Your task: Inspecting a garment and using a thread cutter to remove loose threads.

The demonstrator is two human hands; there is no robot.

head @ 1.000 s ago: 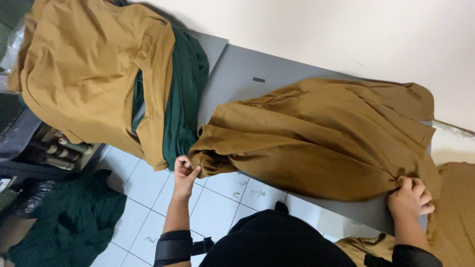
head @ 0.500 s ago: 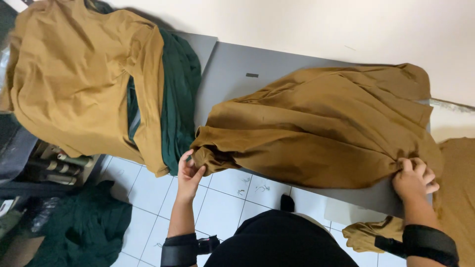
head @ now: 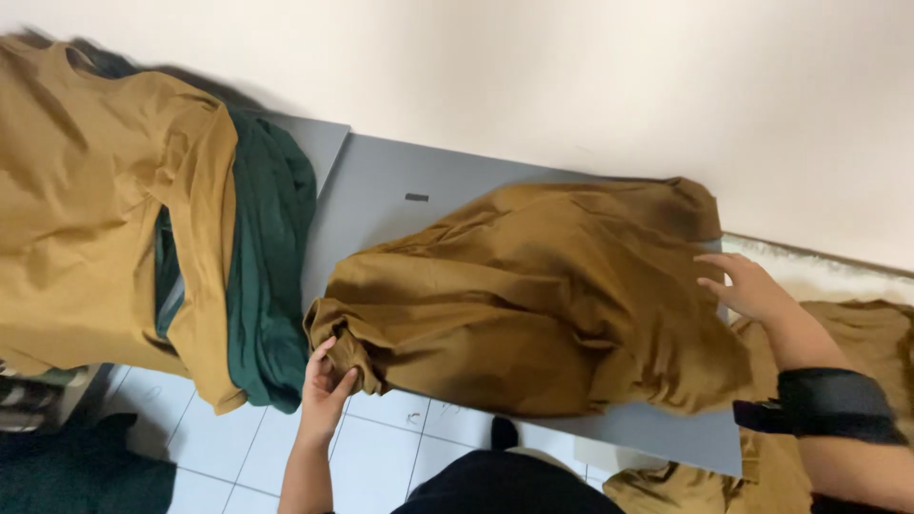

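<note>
A crumpled mustard-brown garment (head: pixel 533 295) lies across a grey table top (head: pixel 390 190). My left hand (head: pixel 326 381) pinches the garment's bunched left corner at the table's front edge. My right hand (head: pixel 747 286) rests flat with fingers spread on the garment's right side, higher up than before, holding nothing. A black band sits around my right wrist (head: pixel 824 405).
A pile of mustard garments (head: pixel 86 219) with dark green ones (head: pixel 271 266) between them hangs over the left table. More mustard cloth (head: pixel 857 324) lies at the right and below the table's corner. White floor tiles (head: pixel 228 447) and a dark green heap (head: pixel 76 471) lie below.
My right hand has let go of the garment's lower right corner and moved up onto its right side with fingers open. The left hand keeps its grip on the left corner.
</note>
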